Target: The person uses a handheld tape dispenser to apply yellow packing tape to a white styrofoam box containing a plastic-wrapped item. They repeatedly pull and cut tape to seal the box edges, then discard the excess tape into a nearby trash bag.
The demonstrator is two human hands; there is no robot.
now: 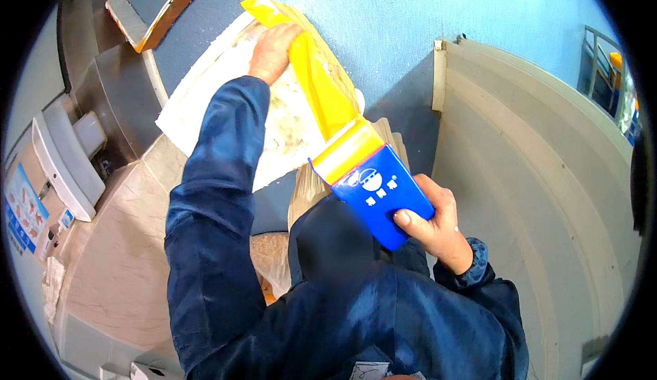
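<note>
My left hand (275, 49) grips the far part of a strip of yellow tape or film (313, 84), which lies along the edge of a white foam-like slab (205, 105) with dirty marks. At the near end of the slab, my right hand (436, 221) holds a blue tape dispenser (382, 190) with white printing, thumb on top and fingers round its side. Shiny yellow tape passes under the dispenser's toothed edge and joins the strip on the slab. The underside of the slab is hidden.
A square frame with brown tape on its side (169, 25) stands at the upper left, near metal panels (123, 97). Flattened beige material (308, 190) lies below the slab. A pale panel (513, 174) rises at the right. A white washbasin (72, 164) is at the far left.
</note>
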